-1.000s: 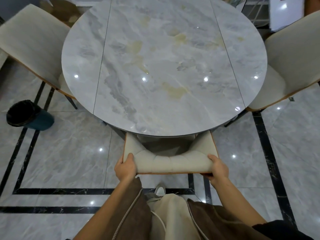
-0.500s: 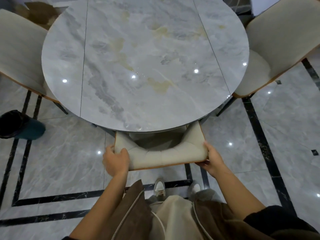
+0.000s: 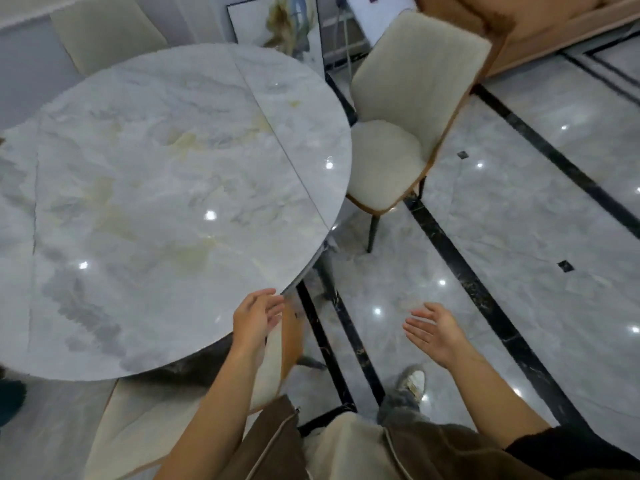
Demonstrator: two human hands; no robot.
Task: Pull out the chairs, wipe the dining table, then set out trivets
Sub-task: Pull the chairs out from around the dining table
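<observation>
The round grey marble dining table (image 3: 166, 202) fills the left of the view. A cream chair (image 3: 391, 147) with an orange-brown shell stands at its right side, seat partly under the top. The near chair (image 3: 273, 368) shows below the table's front edge, by my legs. My left hand (image 3: 256, 320) hovers over the table's near rim, fingers relaxed, holding nothing. My right hand (image 3: 436, 334) hangs over the floor, palm turned up, fingers spread and empty. Another cream chair back (image 3: 107, 32) rises behind the table at the upper left.
Glossy grey floor tiles with black inlay strips (image 3: 485, 292) spread to the right. A framed picture (image 3: 287, 29) leans at the back. A tan sofa edge (image 3: 540, 32) lies at the upper right. A dark bin (image 3: 10, 400) peeks in at the left edge.
Both hands have let go of the near chair's backrest and lifted open. My view has swung right, so the table now sits left and the right-hand chair is near centre.
</observation>
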